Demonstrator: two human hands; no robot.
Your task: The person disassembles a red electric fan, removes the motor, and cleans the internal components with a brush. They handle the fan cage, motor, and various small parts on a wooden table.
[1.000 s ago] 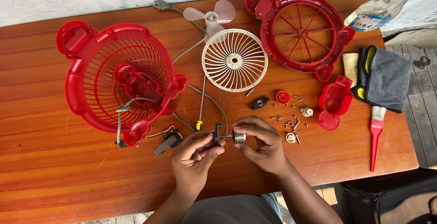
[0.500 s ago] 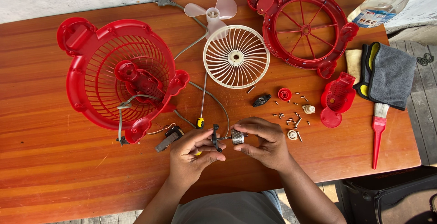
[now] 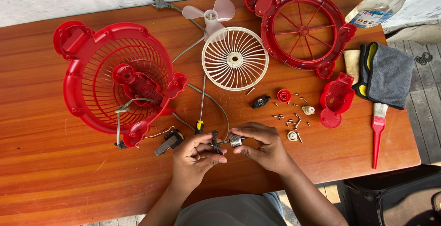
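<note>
Your left hand (image 3: 195, 155) pinches a small black bracket (image 3: 214, 142), and your right hand (image 3: 262, 145) grips the silver rotor (image 3: 235, 139) on its shaft. Both hover near the table's (image 3: 55, 161) front edge, beside loose screws (image 3: 294, 121).

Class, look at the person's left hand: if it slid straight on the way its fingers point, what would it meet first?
The left hand points right, so it would probably first meet the small metal rotor pinched in the right hand, then that hand's fingers. Depth is hard to judge.

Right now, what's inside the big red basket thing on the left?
Inside the red fan cage sits a red motor mount, with a grey cable looping over the rim. The table beneath shows only through the bars.
</note>
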